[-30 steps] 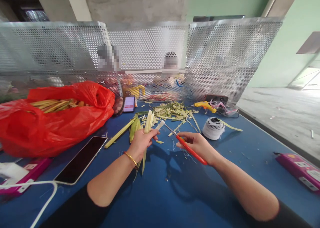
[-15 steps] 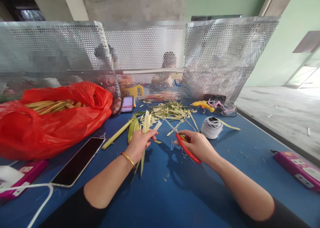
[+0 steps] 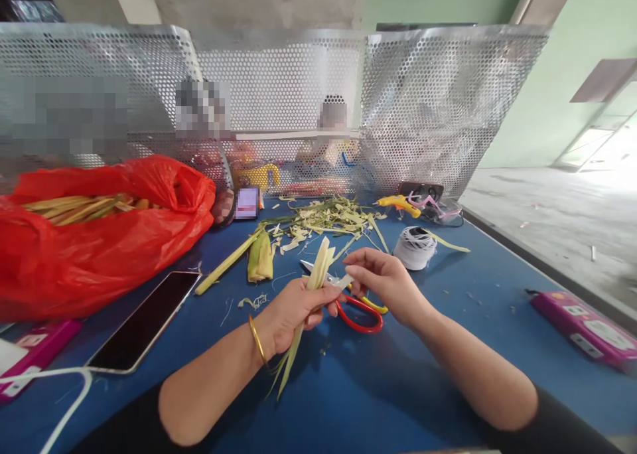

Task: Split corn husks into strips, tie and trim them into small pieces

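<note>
Leaf-strip bundle (image 3: 321, 267): pale yellow-green, top leaning right, gripped in left hand (image 3: 298, 306), ragged tails below. Whitish strip (image 3: 343, 282): short, flat, pinched in right hand (image 3: 391, 285). Scissors (image 3: 362, 330): red and yellow handles, lying on tabletop (image 3: 398, 381).

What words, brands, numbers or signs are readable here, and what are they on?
No text reads clearly.
Right magenta box: pale markings, too blurred to read.
Left magenta box: pale markings, also unreadable.
Lit phone screen: pixelated, unreadable.
Dark phone: no lettering visible.
Scissors: no lettering visible.
Wall panel: no lettering I can make out.
</note>
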Tool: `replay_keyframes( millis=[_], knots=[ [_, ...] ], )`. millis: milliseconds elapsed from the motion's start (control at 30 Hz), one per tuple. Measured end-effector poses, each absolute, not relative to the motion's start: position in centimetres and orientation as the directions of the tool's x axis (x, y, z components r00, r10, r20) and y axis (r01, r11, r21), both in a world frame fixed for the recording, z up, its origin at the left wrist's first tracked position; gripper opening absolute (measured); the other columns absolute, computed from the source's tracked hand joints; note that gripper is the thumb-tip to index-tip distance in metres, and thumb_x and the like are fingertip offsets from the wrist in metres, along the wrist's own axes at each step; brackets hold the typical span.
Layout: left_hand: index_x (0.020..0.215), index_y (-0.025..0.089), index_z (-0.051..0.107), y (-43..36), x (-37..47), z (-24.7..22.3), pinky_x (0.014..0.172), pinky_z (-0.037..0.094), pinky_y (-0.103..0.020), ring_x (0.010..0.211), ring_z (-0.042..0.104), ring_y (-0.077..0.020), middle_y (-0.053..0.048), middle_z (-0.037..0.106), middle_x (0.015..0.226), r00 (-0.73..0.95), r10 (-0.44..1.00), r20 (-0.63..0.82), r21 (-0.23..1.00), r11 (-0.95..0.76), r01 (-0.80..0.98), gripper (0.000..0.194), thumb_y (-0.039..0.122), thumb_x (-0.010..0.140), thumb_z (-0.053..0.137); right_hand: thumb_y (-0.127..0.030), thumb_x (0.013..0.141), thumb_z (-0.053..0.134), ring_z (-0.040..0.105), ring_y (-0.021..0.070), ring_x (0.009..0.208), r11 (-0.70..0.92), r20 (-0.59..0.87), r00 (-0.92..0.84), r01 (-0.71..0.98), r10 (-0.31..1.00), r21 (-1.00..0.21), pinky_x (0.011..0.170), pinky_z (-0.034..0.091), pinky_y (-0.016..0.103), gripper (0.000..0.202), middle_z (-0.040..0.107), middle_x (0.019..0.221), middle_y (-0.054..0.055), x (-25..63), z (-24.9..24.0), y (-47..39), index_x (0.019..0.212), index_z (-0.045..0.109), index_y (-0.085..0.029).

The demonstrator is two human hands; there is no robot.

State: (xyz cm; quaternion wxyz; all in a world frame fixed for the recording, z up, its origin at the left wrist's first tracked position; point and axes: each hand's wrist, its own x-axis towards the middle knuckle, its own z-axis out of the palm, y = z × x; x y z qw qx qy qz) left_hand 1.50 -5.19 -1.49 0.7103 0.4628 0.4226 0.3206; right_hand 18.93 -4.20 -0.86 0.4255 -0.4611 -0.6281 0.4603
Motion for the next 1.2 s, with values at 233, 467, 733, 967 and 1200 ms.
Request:
replay_keyframes(
  millis=[233, 467, 733, 967, 1200],
  knots=[
    [0.08, 0.011, 0.066, -5.52, 1.83, -2.28, 0.032, 0.024, -0.02, 0.031, 0.035, -0.0032, 0.001, 0.06, 0.057, 0.532, 0.776, -0.339, 0.925, 0.379, 0.036, 0.045, 0.054, 0.065, 0.07, -0.033, 0.062, 0.072, 0.054, 0.0079, 0.044, 0.107, 0.105, -0.118, 0.017, 0.987, -0.994, 0.046, 0.046, 0.021, 0.028, 0.059, 0.055, -0.006, 18.47, -1.13, -4.02, 0.083, 0.062, -0.018],
    [0.082, 0.011, 0.065, -5.73, 1.75, -2.09, 0.032, 0.015, -0.019, 0.031, 0.032, -0.0017, 0.0, 0.059, 0.057, 0.574, 0.735, -0.361, 0.916, 0.396, 0.069, 0.05, 0.059, 0.066, 0.067, -0.032, 0.065, 0.071, 0.05, 0.0063, 0.046, 0.151, 0.149, -0.097, 0.012, 0.984, -0.989, 0.047, 0.043, 0.021, 0.018, 0.059, 0.056, -0.004, 18.6, -1.17, -3.92, 0.07, 0.063, -0.016],
    [0.082, 0.012, 0.065, -5.54, 1.69, -2.29, 0.034, 0.01, -0.019, 0.031, 0.024, -0.0003, 0.002, 0.055, 0.054, 0.623, 0.7, -0.348, 0.916, 0.394, 0.069, 0.049, 0.06, 0.075, 0.058, -0.029, 0.065, 0.071, 0.053, 0.0078, 0.053, 0.172, 0.168, -0.117, 0.021, 0.979, -0.985, 0.053, 0.047, 0.022, 0.017, 0.058, 0.061, -0.004, 18.63, -1.39, -3.76, 0.072, 0.06, -0.018],
    [0.076, 0.013, 0.061, -5.68, 1.72, -2.25, 0.034, 0.009, -0.019, 0.03, 0.021, -0.0002, 0.005, 0.05, 0.049, 0.624, 0.685, -0.376, 0.911, 0.396, 0.114, 0.046, 0.059, 0.075, 0.059, -0.03, 0.077, 0.06, 0.056, 0.0104, 0.064, 0.345, 0.339, -0.065, 0.196, 0.939, -0.918, 0.059, 0.047, 0.024, 0.027, 0.064, 0.084, 0.002, 19.03, -1.82, -3.57, 0.1, 0.069, -0.02],
    [0.075, 0.013, 0.061, -5.99, 1.94, -2.28, 0.034, 0.014, -0.019, 0.03, 0.028, -0.0014, 0.005, 0.051, 0.049, 0.618, 0.666, -0.419, 0.896, 0.413, 0.163, 0.049, 0.062, 0.07, 0.061, -0.026, 0.083, 0.053, 0.064, 0.0159, 0.084, 0.448, 0.402, -0.204, 0.31, 0.893, -0.838, 0.076, 0.049, 0.028, 0.024, 0.071, 0.092, 0.004, 19.03, -1.78, -3.98, 0.096, 0.072, -0.021]
  ],
)
